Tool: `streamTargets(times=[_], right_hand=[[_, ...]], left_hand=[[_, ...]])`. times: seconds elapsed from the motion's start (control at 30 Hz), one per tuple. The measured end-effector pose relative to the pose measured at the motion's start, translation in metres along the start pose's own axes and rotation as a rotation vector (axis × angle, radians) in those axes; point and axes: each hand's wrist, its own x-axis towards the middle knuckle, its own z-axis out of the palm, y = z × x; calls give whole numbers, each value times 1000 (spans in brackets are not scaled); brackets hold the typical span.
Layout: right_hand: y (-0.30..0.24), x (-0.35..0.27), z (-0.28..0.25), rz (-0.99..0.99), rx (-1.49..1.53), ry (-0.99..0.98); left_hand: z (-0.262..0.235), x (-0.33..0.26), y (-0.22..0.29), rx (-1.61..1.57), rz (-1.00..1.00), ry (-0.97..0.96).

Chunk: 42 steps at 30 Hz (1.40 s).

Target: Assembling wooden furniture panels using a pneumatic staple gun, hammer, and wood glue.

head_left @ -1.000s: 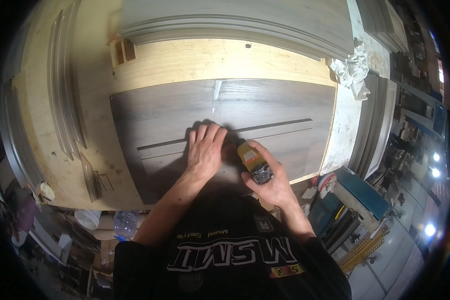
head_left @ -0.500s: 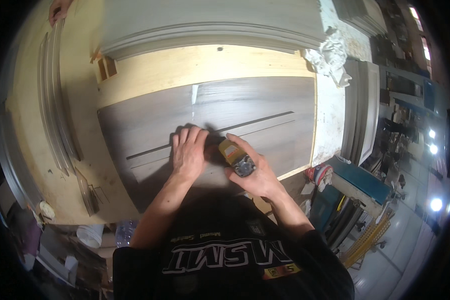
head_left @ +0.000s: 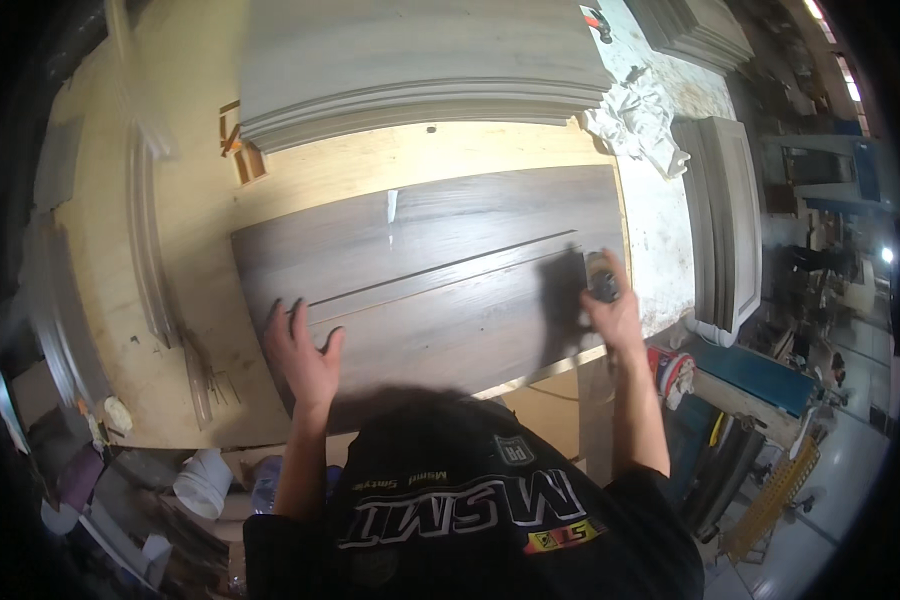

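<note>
A wood-grained grey-brown panel (head_left: 450, 335) lies flat on the bench. Across its middle runs a narrow strip (head_left: 440, 275) of similar colour, slanting up to the right with a dark line along its far edge. My left hand (head_left: 305, 355) has its fingers spread at the strip's left end; it grips nothing. Over the panel's right side, past the strip's right end, my right hand (head_left: 618, 315) is wrapped round a yellow-and-black nail gun (head_left: 602, 277). The tool's nose is hidden, and its shadow falls on the panel.
Beyond the panel sits a stack of grey boards (head_left: 420, 60). Crumpled white paper (head_left: 635, 125) lies at its right, with a hammer (head_left: 598, 22) farther back. Framed panels (head_left: 720, 220) stand at the right edge. Long mouldings (head_left: 150, 250) lie on the left; a white bucket (head_left: 203, 482) is below.
My left hand has moved left along the strip and spread open. The right hand has carried the nail gun right, away from the strip's middle. Another person's hand at far left has gone from view.
</note>
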Motion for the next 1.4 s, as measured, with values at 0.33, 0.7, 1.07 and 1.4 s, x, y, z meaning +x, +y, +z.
streamTargets(times=[0.33,0.7,1.07,1.4], right_hand=[[101,57,15,-411,-331,345],[67,57,56,23,254,235],[43,-62,9,-123,758,467],[60,-100,-2,-167,616,645]], left_hand=[[15,-45,-50,-394,-463,-80],[-16,-19,-45,-623,-655,51],[-142,-34,-9,-787,-660,357],[-133,-67,-38,-951,-600,343]])
